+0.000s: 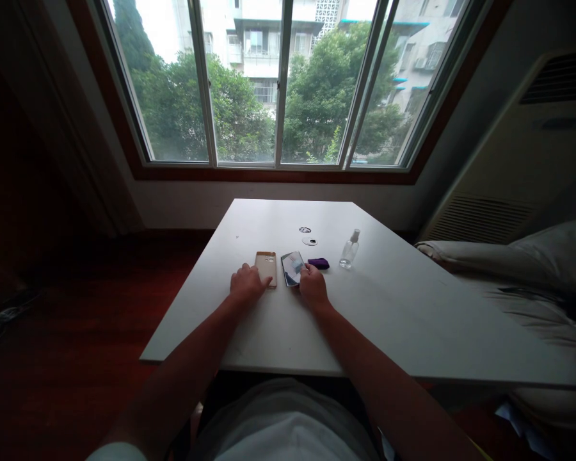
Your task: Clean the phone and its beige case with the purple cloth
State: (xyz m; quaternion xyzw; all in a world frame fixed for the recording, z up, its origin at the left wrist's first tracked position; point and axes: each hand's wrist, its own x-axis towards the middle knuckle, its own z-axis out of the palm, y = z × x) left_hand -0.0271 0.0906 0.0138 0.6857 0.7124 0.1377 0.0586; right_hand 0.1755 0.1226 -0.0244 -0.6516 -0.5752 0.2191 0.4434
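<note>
A gold phone case (265, 259) with camera cutouts lies back up on the white table. My left hand (248, 282) rests over its lower left edge, the fingers curled and the thumb across the case. Just to the right is a thin, dark-edged rectangular thing with a pale printed face (290, 267), slightly tilted. My right hand (313, 285) grips its right edge, thumb on top, and covers its lower right part. Directly behind that hand lies a small purple cloth-like bundle (319, 263), partly hidden by the fingers.
A clear spray bottle (349, 252) stands upright to the right. Two flat oval pieces, a dark-patterned one (304, 230) and a white one (310, 241), lie farther back on the white table (388, 320). A window is beyond; a pale cushioned seat (504, 256) flanks the right.
</note>
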